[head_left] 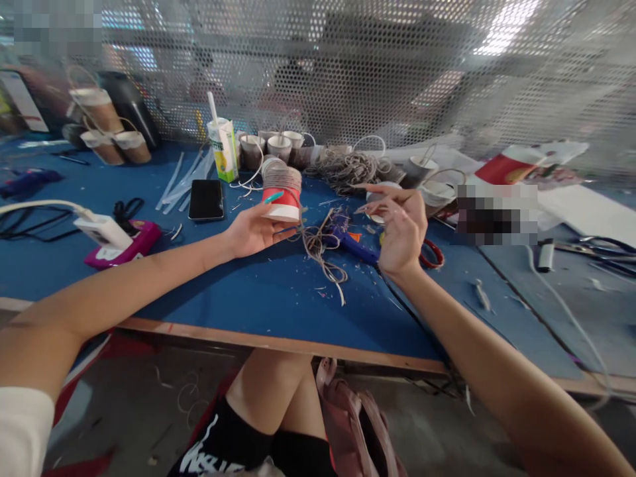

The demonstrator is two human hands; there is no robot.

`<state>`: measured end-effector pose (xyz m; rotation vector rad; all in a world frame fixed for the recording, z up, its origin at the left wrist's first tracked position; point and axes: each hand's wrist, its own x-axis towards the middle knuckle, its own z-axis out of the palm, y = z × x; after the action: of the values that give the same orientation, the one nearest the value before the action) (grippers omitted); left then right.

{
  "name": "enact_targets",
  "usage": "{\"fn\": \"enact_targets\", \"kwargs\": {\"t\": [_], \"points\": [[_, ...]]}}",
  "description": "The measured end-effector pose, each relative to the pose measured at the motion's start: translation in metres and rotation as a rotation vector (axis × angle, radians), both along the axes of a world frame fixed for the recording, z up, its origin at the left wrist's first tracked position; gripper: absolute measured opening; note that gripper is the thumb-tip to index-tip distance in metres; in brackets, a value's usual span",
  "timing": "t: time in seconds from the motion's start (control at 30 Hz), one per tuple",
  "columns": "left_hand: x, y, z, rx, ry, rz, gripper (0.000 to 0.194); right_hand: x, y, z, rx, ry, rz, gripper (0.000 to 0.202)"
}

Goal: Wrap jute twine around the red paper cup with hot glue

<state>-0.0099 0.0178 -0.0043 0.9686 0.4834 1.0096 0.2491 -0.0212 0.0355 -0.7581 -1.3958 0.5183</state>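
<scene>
Fingers of my left hand [253, 232] are wrapped round a red and white cup [282, 202] with cord wound about part of it. My right hand [403, 228] is raised to the right of the cup, apart from it, with its fingers bent and pointing left; whether they hold anything is too small to tell. Loose cord [320, 252] hangs and lies just right of the cup. A blue glue gun [355, 246] rests between the hands, its tip among scraps. Behind my right hand stands a white cup [380, 192], partly hidden.
A tangled cord heap [350, 169] and several small cups [279, 147] line the back. At left are a drink carton [223, 151], a phone [206, 199] and a purple power strip [144, 237]. Red-handled scissors [433, 254] lie beside my right wrist; pliers [601, 248] are at far right.
</scene>
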Motion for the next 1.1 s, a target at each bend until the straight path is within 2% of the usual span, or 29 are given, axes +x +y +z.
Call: {"fn": "enact_targets", "kwargs": {"t": [0.1,0.2,0.33,0.5,0.7,0.8,0.9,0.97,1.03,1.1], "points": [[0.002,-0.003,-0.003,0.035,0.02,-0.086,0.058,-0.01,-0.021,0.005,-0.197,-0.066,0.377,0.026],[0.004,-0.004,-0.006,0.081,0.04,-0.165,0.063,-0.018,-0.038,0.006,-0.322,-0.188,0.581,0.026],[0.005,-0.007,-0.006,0.09,0.029,-0.2,0.059,-0.022,-0.039,0.006,-0.365,-0.169,0.637,0.024],[0.005,-0.007,-0.003,0.063,-0.031,-0.235,0.055,-0.017,-0.026,0.011,-0.365,-0.013,0.673,0.041],[0.004,-0.005,-0.001,-0.002,-0.07,-0.242,0.047,-0.016,-0.022,0.015,-0.484,0.073,0.648,0.039],[0.002,-0.005,0.001,-0.022,-0.077,-0.223,0.045,-0.015,-0.02,0.017,-0.516,0.056,0.527,0.04],[0.0,-0.003,0.004,-0.056,-0.1,-0.162,0.041,-0.004,-0.008,0.019,-0.473,-0.018,0.223,0.042],[0.0,-0.002,0.006,-0.084,-0.126,-0.098,0.041,0.009,0.002,0.021,-0.436,-0.071,0.064,0.035],[0.001,-0.001,0.008,-0.11,-0.152,-0.045,0.043,0.023,0.011,0.025,-0.34,-0.458,-0.231,0.036],[0.003,-0.001,0.009,-0.138,-0.163,-0.018,0.047,0.032,0.015,0.028,-0.395,-0.876,-0.331,0.043]]}}
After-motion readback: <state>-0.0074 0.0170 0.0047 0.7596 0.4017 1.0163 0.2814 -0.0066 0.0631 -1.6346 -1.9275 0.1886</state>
